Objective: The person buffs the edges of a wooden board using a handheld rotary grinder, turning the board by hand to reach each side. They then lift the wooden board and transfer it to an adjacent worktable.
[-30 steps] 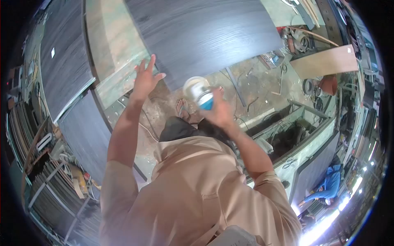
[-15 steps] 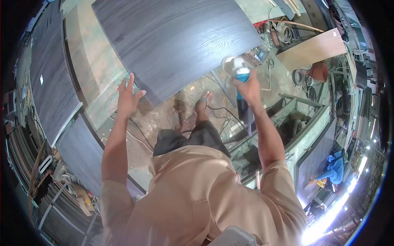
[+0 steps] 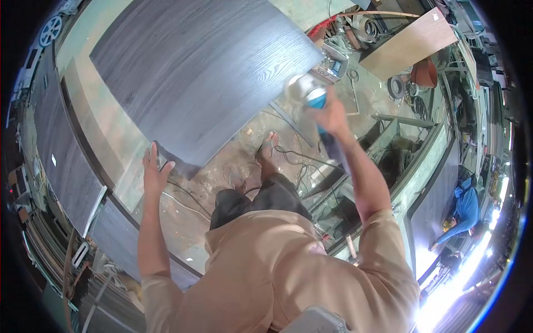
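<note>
Clamped the fingers of the right hand (image 3: 331, 114) around a blue power tool (image 3: 317, 101), with its round head blurred at the right end of the dark board's (image 3: 205, 77) near edge; a second earlier, held it farther left along that edge. Kept the left hand (image 3: 155, 175) by the board's left edge, with fingers spread as before; could not tell about contact. Showed the board beside a bare strip of pale bench (image 3: 105, 122).
</note>
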